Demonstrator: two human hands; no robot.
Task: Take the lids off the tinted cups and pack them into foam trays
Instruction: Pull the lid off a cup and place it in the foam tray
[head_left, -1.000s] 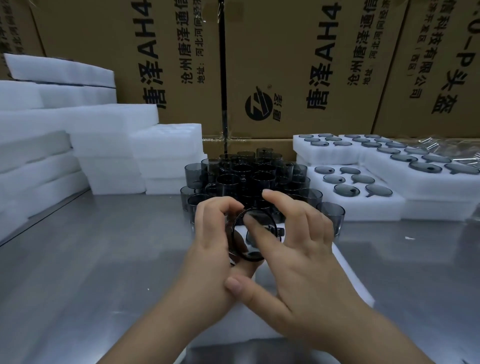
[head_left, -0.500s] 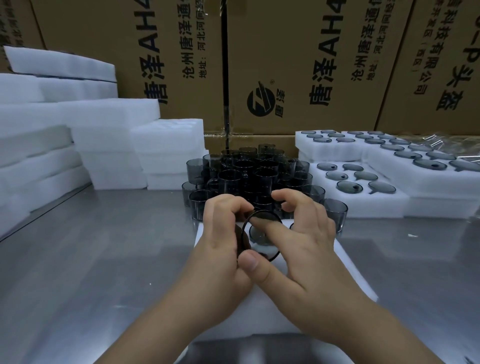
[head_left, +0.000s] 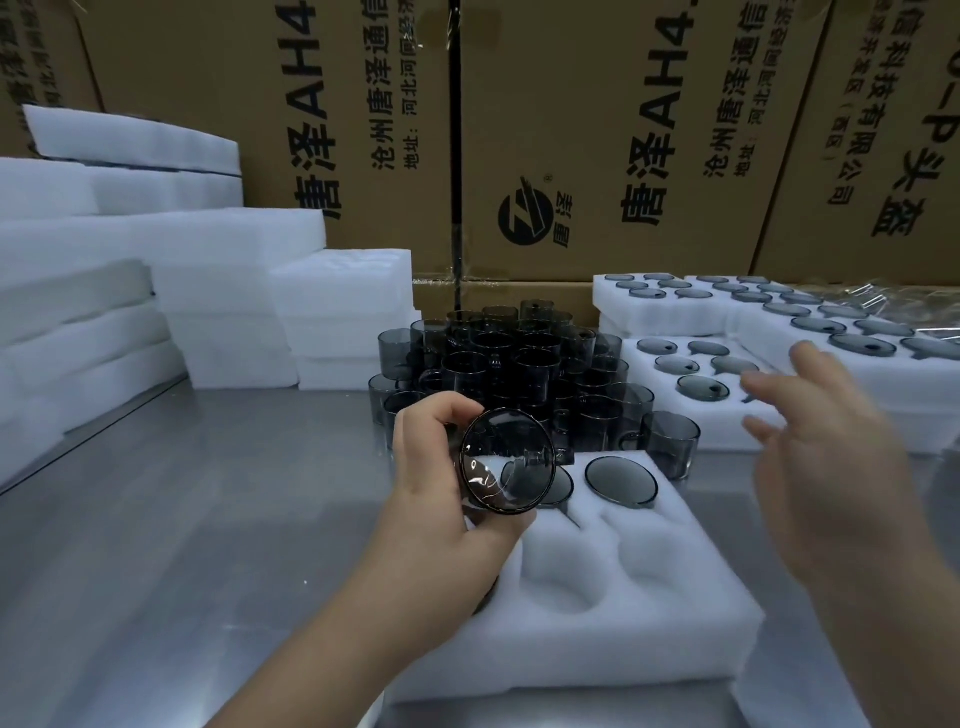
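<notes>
My left hand (head_left: 441, 499) grips a tinted cup (head_left: 506, 462) on its side, its round end facing me, just above the white foam tray (head_left: 597, 613) in front of me. Two cups (head_left: 621, 480) sit in the tray's far pockets, and the near pockets are bare. My right hand (head_left: 826, 467) hovers blurred to the right with fingers spread, holding nothing. A cluster of tinted cups (head_left: 519, 374) stands on the steel table behind the tray.
Filled foam trays (head_left: 727, 364) lie stacked at the right rear. Piles of white foam (head_left: 182, 291) stand at the left and back. Cardboard boxes (head_left: 597, 130) wall off the rear. Bare steel tabletop (head_left: 182, 545) stretches to the left.
My right hand has left the cup and swung away to the right with fingers open. The left hand keeps hold of the cup, and the foam tray beneath is now uncovered.
</notes>
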